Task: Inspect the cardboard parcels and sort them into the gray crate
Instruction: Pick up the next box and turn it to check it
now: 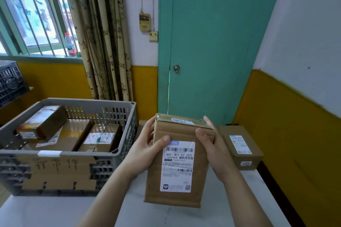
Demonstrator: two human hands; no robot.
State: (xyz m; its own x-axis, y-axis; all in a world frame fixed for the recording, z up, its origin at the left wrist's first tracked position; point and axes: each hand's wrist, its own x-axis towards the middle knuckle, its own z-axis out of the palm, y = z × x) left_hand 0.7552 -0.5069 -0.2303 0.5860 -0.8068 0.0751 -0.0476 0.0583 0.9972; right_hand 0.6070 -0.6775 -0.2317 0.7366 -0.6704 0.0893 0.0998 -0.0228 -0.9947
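Gray crate at left on white table; three cardboard parcels inside, one long box leaning across the others.
Left hand: thumb and fingers curled round left edge of held parcel.
Held parcel: upright above table, label facing camera.
Right hand: clasps right edge likewise.
Small box at right, near yellow wall.

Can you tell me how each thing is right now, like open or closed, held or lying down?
Held parcel: upright, label facing the camera, gripped by both hands.
Left hand: holding the parcel's left edge.
Right hand: holding its right edge.
Gray crate: open-topped, holds at least three parcels.
Table parcel: lying flat, sealed.
Door: closed.
Bottle: upright, capped.
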